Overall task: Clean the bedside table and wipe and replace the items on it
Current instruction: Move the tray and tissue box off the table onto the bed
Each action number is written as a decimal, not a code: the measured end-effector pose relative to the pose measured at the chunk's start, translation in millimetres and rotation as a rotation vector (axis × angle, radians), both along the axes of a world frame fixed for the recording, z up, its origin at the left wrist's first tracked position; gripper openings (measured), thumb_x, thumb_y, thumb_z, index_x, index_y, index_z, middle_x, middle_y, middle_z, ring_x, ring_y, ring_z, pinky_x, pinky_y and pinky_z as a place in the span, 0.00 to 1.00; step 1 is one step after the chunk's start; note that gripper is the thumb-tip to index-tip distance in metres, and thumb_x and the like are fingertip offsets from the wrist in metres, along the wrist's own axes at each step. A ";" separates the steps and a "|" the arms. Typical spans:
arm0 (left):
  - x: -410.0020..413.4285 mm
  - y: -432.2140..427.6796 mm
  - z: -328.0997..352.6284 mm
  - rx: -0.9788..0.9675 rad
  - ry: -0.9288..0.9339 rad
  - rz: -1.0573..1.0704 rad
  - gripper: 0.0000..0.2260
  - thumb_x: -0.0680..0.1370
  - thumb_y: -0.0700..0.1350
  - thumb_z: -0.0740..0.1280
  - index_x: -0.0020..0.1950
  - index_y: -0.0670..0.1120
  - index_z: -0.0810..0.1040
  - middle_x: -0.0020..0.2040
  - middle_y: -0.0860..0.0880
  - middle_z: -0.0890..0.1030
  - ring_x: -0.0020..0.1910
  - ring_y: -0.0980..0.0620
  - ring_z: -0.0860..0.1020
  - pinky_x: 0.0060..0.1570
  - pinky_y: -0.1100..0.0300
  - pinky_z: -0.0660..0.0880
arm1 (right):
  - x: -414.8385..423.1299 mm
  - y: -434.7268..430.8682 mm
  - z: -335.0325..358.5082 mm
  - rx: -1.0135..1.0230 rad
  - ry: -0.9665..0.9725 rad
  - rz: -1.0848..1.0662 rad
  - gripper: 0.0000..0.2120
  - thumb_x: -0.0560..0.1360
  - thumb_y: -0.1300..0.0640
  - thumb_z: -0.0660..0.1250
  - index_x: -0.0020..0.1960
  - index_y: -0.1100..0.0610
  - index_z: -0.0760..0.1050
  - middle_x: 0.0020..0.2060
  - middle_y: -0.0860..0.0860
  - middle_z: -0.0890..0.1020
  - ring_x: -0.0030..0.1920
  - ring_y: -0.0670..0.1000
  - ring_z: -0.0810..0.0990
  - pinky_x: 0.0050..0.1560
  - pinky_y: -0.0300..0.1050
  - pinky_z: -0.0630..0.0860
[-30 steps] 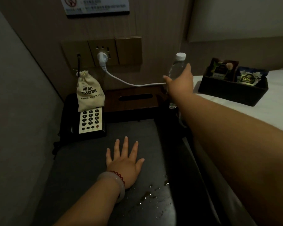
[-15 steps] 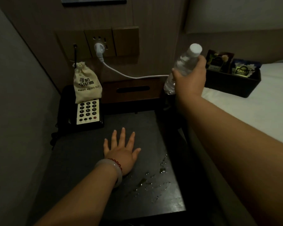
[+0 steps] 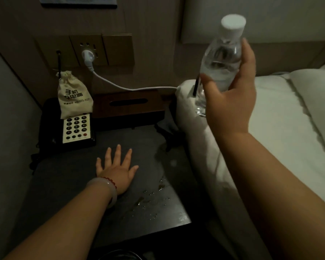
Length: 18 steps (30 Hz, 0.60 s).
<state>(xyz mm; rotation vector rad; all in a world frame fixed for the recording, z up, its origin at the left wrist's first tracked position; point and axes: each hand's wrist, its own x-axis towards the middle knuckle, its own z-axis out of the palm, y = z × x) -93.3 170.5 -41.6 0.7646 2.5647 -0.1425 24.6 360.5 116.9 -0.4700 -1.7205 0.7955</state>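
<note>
"Bedside table (image 3: 68, 184) — how far along is it, do you reckon?"

"Early, I'd say. Water droplets (image 3: 152, 196) lie near its front right corner, unwiped, and I can't see a cloth anywhere. The left hand (image 3: 116, 169) rests flat on the middle of the top, fingers spread, holding nothing."

"And the bottle?"

"The water bottle (image 3: 221, 59) is off the table, held up past its right edge and over the side of the bed (image 3: 280, 128). The right hand (image 3: 231, 102) has thumb and fingers wrapped round its body, with the cap up and a slight tilt."

"What's at the back?"

"The telephone (image 3: 77, 128) sits at the back left corner with a cloth pouch (image 3: 74, 94) leaning on it. The tissue box (image 3: 128, 104) stands along the back edge beside it — neither looks cleared off. So wiping the top, wiping each item and putting everything back all seem yet to do."
</note>
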 end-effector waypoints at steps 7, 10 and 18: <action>-0.3 0.3 0.7 -0.001 0.002 0.003 0.27 0.81 0.61 0.44 0.76 0.58 0.35 0.76 0.50 0.32 0.75 0.44 0.33 0.71 0.40 0.39 | 16.1 46.3 -5.3 0.621 -0.627 -0.251 0.33 0.72 0.56 0.67 0.75 0.50 0.60 0.67 0.56 0.70 0.64 0.60 0.67 0.62 0.53 0.62; -0.8 -0.4 0.0 0.007 0.010 -0.001 0.27 0.81 0.62 0.43 0.76 0.58 0.35 0.76 0.50 0.32 0.75 0.44 0.33 0.72 0.40 0.39 | 11.1 64.8 -38.8 0.666 -0.940 -0.237 0.33 0.74 0.60 0.64 0.76 0.47 0.56 0.70 0.55 0.68 0.67 0.61 0.65 0.65 0.56 0.59; -0.4 -0.5 -1.0 0.001 0.010 0.006 0.27 0.81 0.62 0.43 0.76 0.58 0.36 0.76 0.50 0.32 0.75 0.44 0.33 0.71 0.40 0.38 | -4.3 86.7 -58.6 0.642 -1.100 -0.158 0.36 0.77 0.58 0.62 0.77 0.44 0.45 0.77 0.53 0.43 0.76 0.58 0.38 0.71 0.52 0.35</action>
